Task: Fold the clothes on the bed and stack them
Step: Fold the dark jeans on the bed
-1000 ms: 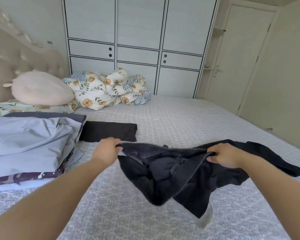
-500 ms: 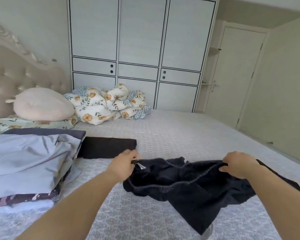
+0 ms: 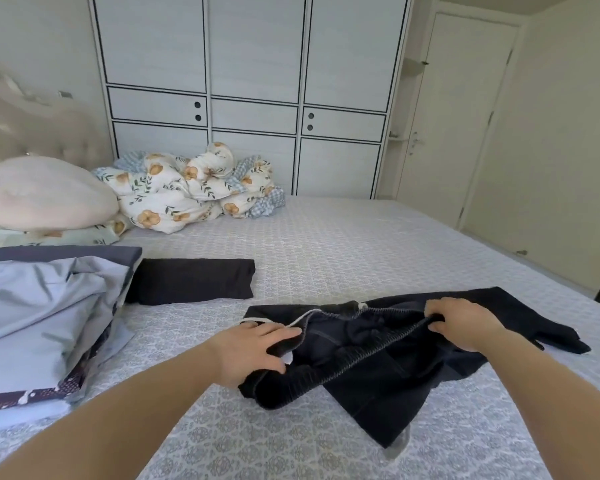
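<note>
Dark garment (image 3: pixel 378 358) crumpled on bed (image 3: pixel 326 244), left hand (image 3: pixel 253 351) gripping its waistband, right hand (image 3: pixel 465 323) pinching it too

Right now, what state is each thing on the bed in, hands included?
Dark trousers: unfolded, rumpled, lying on the bed.
Left hand: grips the waistband's left end.
Right hand: pinches the waistband's right end.
Black garment: folded flat.
Blue-grey pile: folded, stacked.
Floral duvet: bunched up.
Wardrobe: doors closed.
</note>
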